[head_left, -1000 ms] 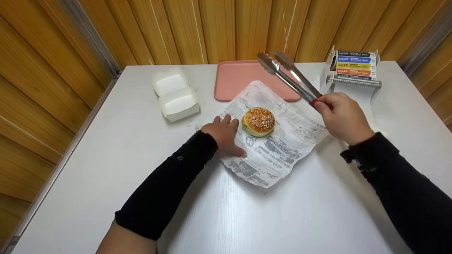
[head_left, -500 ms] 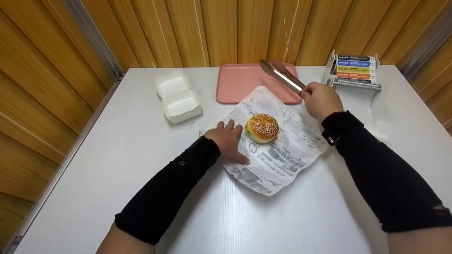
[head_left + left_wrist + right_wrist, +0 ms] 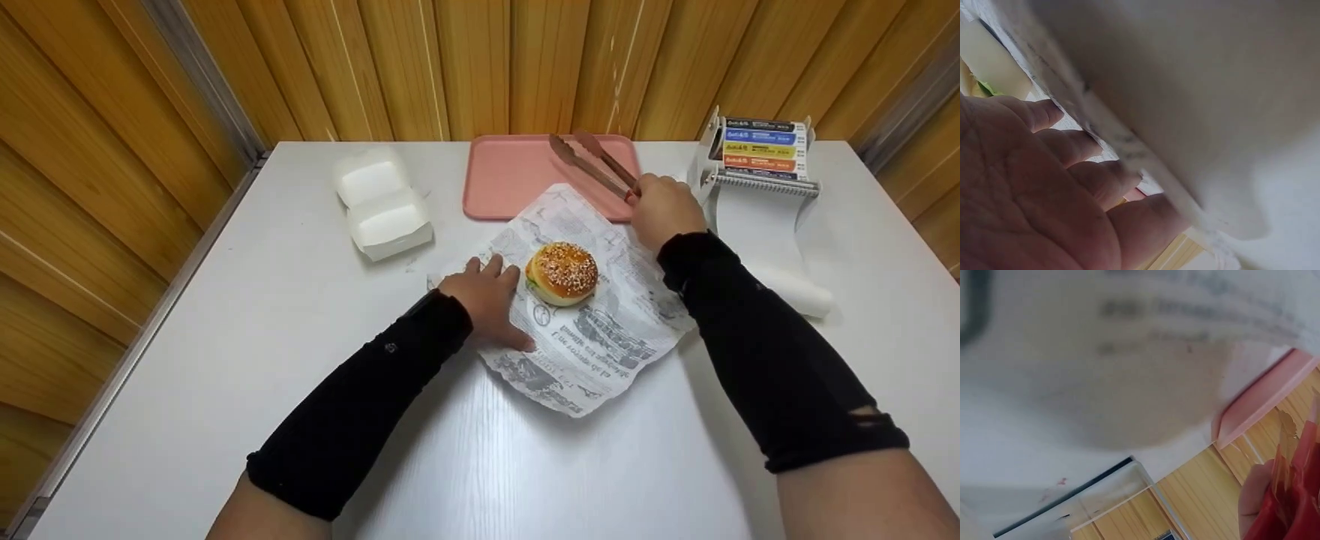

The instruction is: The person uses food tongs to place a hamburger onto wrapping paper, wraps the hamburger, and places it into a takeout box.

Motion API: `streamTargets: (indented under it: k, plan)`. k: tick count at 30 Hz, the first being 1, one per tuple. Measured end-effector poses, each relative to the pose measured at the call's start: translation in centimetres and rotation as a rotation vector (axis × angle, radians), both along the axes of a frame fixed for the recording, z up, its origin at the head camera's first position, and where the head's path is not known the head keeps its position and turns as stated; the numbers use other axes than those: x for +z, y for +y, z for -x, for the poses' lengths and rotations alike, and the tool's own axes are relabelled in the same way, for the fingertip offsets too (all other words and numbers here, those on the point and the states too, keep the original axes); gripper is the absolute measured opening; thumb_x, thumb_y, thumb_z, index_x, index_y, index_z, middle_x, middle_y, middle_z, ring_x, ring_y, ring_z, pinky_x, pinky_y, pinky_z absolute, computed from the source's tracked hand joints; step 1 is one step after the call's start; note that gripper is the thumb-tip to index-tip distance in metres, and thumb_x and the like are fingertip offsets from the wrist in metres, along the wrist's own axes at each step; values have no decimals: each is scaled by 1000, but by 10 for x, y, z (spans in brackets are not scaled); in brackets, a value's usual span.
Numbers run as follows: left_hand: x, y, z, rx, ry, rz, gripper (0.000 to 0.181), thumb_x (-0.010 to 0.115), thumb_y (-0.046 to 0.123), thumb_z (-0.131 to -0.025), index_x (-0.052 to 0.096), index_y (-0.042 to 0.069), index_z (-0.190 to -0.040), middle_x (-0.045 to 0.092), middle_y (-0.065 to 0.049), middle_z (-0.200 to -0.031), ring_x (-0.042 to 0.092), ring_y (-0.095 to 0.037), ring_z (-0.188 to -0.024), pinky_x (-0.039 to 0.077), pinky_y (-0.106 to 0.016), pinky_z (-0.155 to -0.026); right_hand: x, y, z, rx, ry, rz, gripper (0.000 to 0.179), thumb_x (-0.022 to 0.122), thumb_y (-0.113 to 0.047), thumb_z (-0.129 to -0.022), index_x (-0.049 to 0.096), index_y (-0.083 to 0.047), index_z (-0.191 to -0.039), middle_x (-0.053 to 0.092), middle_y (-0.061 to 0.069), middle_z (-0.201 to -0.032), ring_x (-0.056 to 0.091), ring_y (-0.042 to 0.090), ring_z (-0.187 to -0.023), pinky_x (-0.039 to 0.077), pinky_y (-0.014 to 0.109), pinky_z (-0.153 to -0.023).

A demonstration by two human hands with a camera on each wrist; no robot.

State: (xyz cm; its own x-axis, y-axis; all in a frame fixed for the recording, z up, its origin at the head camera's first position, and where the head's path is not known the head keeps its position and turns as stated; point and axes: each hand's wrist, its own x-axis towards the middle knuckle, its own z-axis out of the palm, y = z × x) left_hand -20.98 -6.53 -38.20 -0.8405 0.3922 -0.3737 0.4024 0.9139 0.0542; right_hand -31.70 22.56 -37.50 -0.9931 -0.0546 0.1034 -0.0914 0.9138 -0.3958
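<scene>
A sesame-seed burger [image 3: 562,274] with a bit of green at its side sits on a printed sheet of paper [image 3: 592,360]. Fingers spread, my left hand [image 3: 486,304] rests on the paper's left part, beside the burger. In the left wrist view its fingers [image 3: 1044,112] lie against the sheet. My right hand [image 3: 666,210] grips metal tongs [image 3: 596,166] by their red handles [image 3: 1292,517], over the paper's far right side. The tongs' tips are spread apart and overlap the pink tray [image 3: 499,180] at the back.
An opened white takeout box [image 3: 386,217] stands at the back left. At the back right is a dispenser [image 3: 761,150] with coloured strips, and a white roll [image 3: 795,292] lies before it. A wooden-slat wall [image 3: 472,67] bounds the table's [image 3: 337,450] far side.
My right hand has moved left and lowered the tongs toward the pink tray. My left hand stays on the paper; the head view has shifted slightly.
</scene>
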Motion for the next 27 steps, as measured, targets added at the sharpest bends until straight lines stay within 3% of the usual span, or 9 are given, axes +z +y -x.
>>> streamTargets:
  k: [8, 18, 27]
  plan:
    - [0, 0, -1, 3, 1, -2, 128, 67, 86, -78, 15, 15, -170, 8, -17, -177, 17, -49, -160, 40, -69, -116, -10, 3, 7, -8, -13, 5, 22, 51, -19, -110, 60, 1, -111, 64, 28, -109, 61, 48, -104, 47, 62, -90]
    - [1, 1, -4, 13, 3, 10, 126, 65, 86, -79, 13, 16, -170, 7, -16, -177, 15, -47, -161, 37, -65, -119, -13, 2, 9, -4, -82, -23, 24, 52, -20, -110, 55, 2, -118, 64, 30, -113, 60, 53, -105, 47, 65, -91]
    - [1, 1, -3, 9, 9, 21, 127, 65, 87, -79, 13, 16, -170, 7, -15, -177, 16, -47, -161, 41, -66, -116, -13, 2, 6, -4, -86, -52, 28, 53, -16, -108, 52, 7, -124, 65, 34, -113, 62, 56, -105, 49, 67, -91]
